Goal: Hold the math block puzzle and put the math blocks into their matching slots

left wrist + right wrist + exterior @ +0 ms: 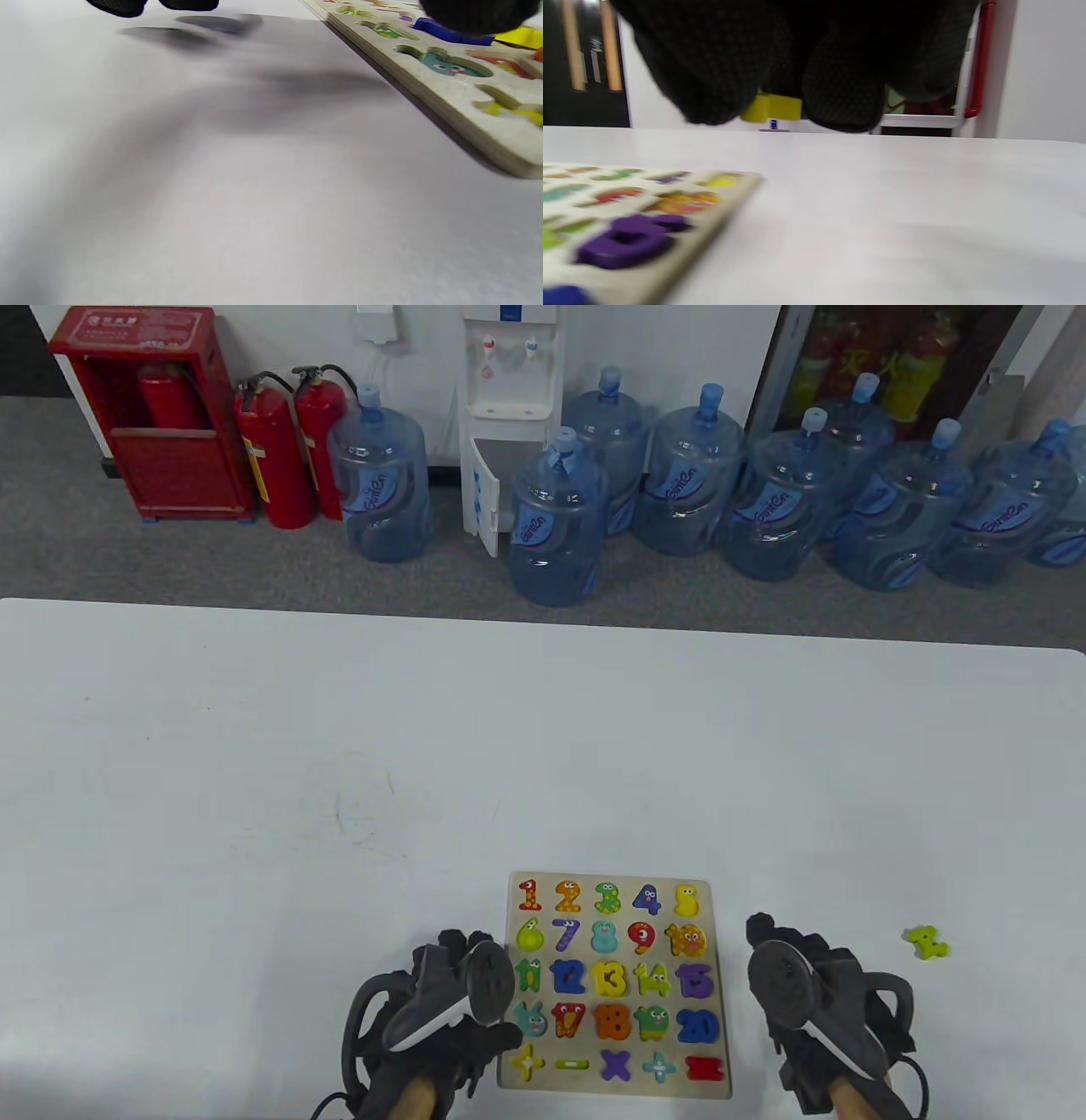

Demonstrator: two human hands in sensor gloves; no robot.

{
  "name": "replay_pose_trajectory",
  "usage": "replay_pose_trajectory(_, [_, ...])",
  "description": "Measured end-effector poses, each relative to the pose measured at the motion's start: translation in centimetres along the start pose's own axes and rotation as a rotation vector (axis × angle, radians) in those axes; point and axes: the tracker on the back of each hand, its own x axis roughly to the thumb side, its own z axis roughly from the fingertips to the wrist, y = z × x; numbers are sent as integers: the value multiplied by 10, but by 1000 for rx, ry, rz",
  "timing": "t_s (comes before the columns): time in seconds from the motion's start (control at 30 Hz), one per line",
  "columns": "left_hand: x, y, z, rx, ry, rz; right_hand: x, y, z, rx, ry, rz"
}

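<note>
holding a small yellow block in its curled fingers, the right hand should line it up over its slot; the left hand steadies the flat wooden number puzzle board, but i cannot tell its grip.

Gloved fingers at the top pinching a yellow block, blurry puzzle board at the table's lower left, purple piece near its edge

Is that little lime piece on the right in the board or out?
Out: the lime block lies on the bare table, right of the puzzle board.
</note>
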Motion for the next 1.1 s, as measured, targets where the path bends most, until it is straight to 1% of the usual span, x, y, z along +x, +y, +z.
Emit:
replay_pose_trajectory(0.13, [-2,1,0,1,10,1,39,-4,3,-13,-113,-23])
replay_pose_trajectory(0.2, [-4,1,-1,1,20,-2,65,-3,5,-6,-186,-12])
replay_pose_trajectory(0.33, [-11,3,-2,17,50,3,122,7,17,22,-359,71])
replay_pose_trajectory(0.37, [-12,3,-2,19,55,1,129,8,19,25,-381,83])
replay_pose_trajectory(0.47, [-15,3,-3,12,64,12,169,16,35,42,-520,166])
replay_pose_trajectory(0.57, [-17,3,-4,8,70,30,196,21,43,43,-589,211])
replay_pose_trajectory(0.7, [-21,3,-5,4,82,42,214,31,45,77,-618,227])
replay_pose_trajectory(0.77, [-22,2,-6,-8,100,23,218,43,49,107,-643,204])
replay_pose_trajectory(0.8, [-23,2,-6,-12,109,11,219,47,51,109,-652,223])
replay_pose_trajectory(0.83, [-22,2,-6,-10,107,18,219,45,53,62,-648,240])
replay_pose_trajectory(0.9, [-22,2,-6,-8,103,28,220,45,55,64,-660,254])
replay_pose_trajectory(0.93, [-22,2,-6,-9,104,21,220,46,55,43,-659,254])
replay_pose_trajectory(1.1, [-22,2,-6,-8,105,22,219,46,55,53,-662,225])
